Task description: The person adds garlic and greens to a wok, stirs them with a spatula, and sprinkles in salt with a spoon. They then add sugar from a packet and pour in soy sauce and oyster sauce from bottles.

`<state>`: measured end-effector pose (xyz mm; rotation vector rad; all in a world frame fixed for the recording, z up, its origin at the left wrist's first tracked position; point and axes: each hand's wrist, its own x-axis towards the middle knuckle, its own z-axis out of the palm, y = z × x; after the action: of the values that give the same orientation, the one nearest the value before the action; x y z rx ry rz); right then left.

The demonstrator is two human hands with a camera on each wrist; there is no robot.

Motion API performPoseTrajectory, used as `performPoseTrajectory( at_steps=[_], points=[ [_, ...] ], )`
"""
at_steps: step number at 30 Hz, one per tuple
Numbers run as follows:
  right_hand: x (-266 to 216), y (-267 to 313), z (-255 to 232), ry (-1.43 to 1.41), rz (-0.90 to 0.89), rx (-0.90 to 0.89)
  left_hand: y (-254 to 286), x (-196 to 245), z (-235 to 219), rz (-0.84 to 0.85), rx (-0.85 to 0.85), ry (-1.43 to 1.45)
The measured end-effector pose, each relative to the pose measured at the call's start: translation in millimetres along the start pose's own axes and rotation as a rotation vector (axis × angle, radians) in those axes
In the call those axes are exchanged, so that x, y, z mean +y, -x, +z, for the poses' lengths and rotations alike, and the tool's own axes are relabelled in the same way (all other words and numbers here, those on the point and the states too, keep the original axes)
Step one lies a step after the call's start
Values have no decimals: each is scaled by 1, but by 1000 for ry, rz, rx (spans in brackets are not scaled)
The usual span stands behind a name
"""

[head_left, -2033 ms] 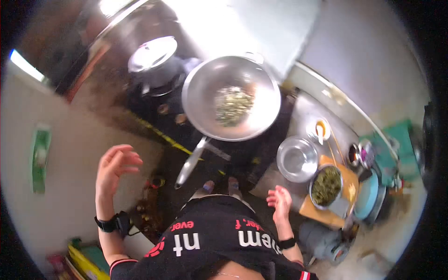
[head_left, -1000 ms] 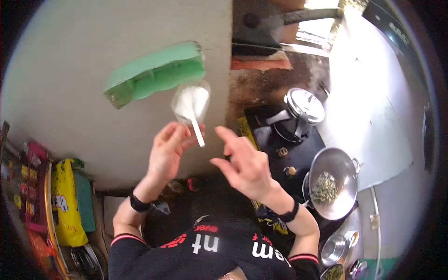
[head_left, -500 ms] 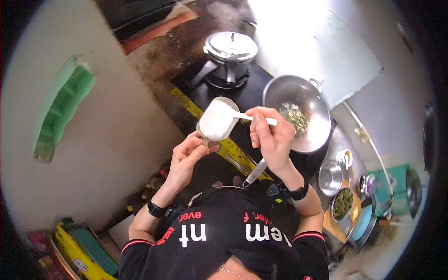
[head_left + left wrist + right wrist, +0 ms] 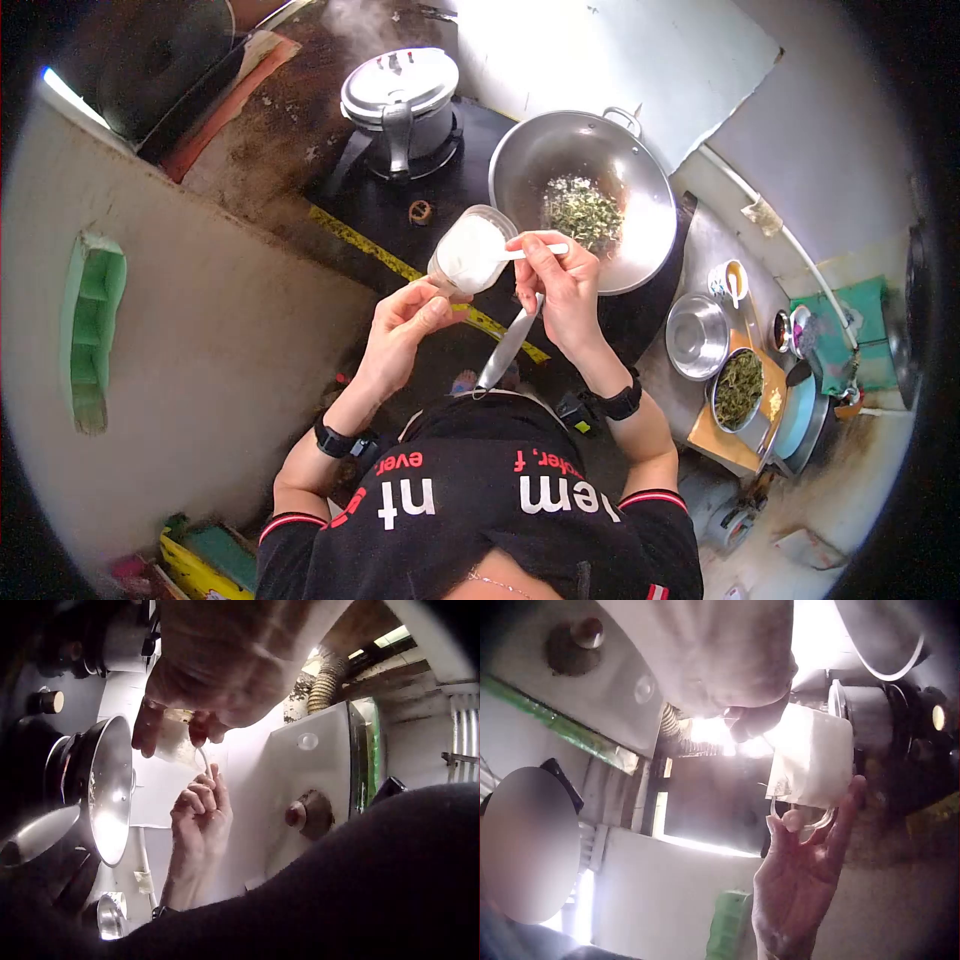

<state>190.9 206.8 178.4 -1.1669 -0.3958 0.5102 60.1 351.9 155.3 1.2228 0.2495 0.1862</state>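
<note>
The left hand [image 4: 405,325] grips a clear jar [image 4: 470,250] of white powder, tilted, above the stove's [image 4: 380,215] front edge. The right hand [image 4: 560,285] pinches a white spoon [image 4: 528,252] whose bowl sits in the jar's mouth. Just beyond stands a steel wok [image 4: 585,195] holding chopped greens [image 4: 583,213]; a pressure cooker [image 4: 400,100] sits on the rear burner. The black shirt reads "ever" in red.

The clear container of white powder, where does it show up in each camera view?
Head: the container sits centre, above the left hand.
Left wrist: upper left, mostly hidden behind the fingers.
Right wrist: right of centre.
Shared landmark: the steel wok.
</note>
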Motion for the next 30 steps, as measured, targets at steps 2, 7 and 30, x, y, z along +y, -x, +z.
performPoseTrajectory(
  at_steps=[2, 7, 30],
  points=[
    [1, -3, -9, -31, 29, 7, -5, 1, 6, -41, 19, 4],
    [4, -8, -26, -49, 37, -2, -17, 0, 15, -83, 33, 92],
    [19, -70, -164, -130, -56, 407, -19, -8, -8, -55, 88, 97]
  ],
)
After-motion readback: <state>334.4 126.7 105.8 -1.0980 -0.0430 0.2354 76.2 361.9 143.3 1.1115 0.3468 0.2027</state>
